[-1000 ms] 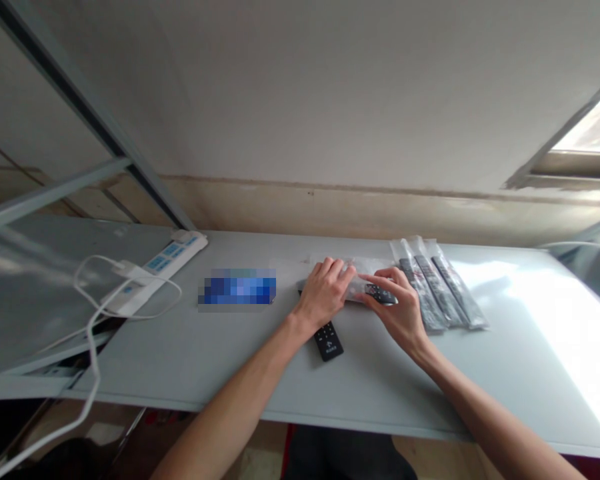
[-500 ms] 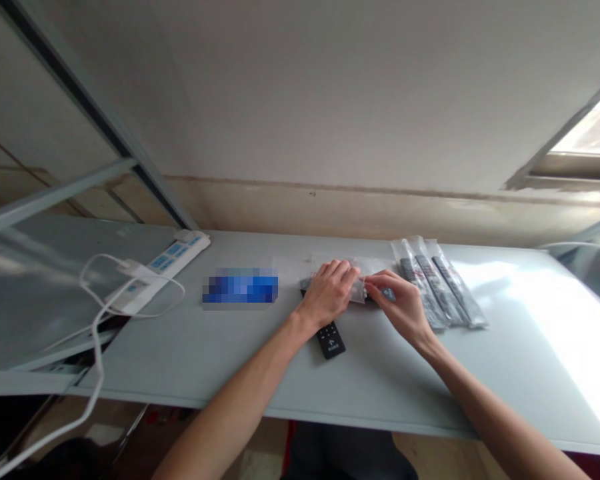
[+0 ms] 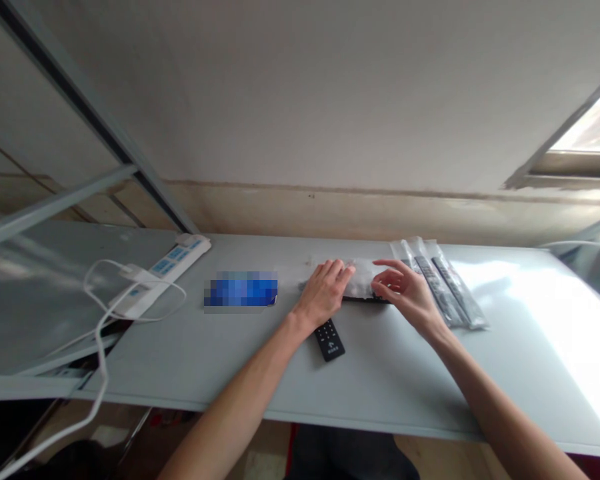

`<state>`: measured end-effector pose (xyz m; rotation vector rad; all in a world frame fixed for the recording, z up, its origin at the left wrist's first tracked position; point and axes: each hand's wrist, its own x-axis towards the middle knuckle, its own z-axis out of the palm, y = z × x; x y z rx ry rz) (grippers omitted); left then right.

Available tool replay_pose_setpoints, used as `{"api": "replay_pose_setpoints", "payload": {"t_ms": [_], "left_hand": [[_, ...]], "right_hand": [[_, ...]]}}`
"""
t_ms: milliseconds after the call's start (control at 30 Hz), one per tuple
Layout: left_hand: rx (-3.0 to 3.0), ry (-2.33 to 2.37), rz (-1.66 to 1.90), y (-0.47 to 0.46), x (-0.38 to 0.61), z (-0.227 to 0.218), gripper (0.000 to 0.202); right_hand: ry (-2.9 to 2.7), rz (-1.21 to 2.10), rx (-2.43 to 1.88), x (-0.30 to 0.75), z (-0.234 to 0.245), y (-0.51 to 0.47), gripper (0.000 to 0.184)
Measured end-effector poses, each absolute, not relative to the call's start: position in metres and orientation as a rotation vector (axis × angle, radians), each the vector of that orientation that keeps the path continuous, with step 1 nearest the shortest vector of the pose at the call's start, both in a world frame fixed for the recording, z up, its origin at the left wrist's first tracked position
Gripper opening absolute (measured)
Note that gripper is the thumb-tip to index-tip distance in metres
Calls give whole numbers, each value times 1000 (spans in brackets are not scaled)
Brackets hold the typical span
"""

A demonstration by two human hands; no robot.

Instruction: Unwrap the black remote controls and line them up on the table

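While left hand point(image 3: 323, 293) lies flat on plastic bag point(image 3: 365, 277), right hand point(image 3: 405, 290) half-open, bagged remotes point(image 3: 443, 283), black remote point(image 3: 330, 340) nearby

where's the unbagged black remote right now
In the head view, the black remote lies on the grey tabletop, just below and in front of the left hand.

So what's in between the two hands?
In the head view, a crinkled clear plastic bag lies between the left hand and the right hand, with the edge of what looks like a black remote control showing under it.
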<state>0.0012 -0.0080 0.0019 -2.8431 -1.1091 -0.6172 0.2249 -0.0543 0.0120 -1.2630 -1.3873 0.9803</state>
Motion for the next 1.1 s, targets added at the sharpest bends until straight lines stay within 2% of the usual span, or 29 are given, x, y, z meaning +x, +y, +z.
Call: {"api": "replay_pose_setpoints", "payload": {"t_ms": [100,167,233,333,400,567,667,800,933,1100], "left_hand": [[-2795,-1143,-651,-3,-3,4,42],[-2761,-1169,-678,0,-7,5,42],[-2737,-1182,-697,3,-9,6,39],[-2730,-1182,-735,5,-11,3,30],[-2737,-1185,-780,6,-10,0,23],[-2743,-1192,-903,8,-10,-6,17],[-2725,-1195,-944,9,-10,-8,17],[-2678,-1161,-1009,11,-11,-8,10],[-2583,-1088,-1054,11,-14,-6,9],[-2469,-1147,-1095,13,-17,-4,13]], "right_hand": [[-1330,1070,-1216,226,12,-52,79],[-1327,1081,-1197,228,13,-51,88],[-1395,1027,-1221,234,14,-49,81],[-1691,869,-1358,247,18,-50,52],[-1961,714,-1448,256,21,-54,41],[-2357,289,-1512,267,17,-67,65],[-2439,169,-1516,267,8,-65,63],[-2462,271,-1520,263,4,-55,49],[-2353,586,-1514,271,17,-48,38],[-1978,936,-1481,310,35,-55,40]]}}
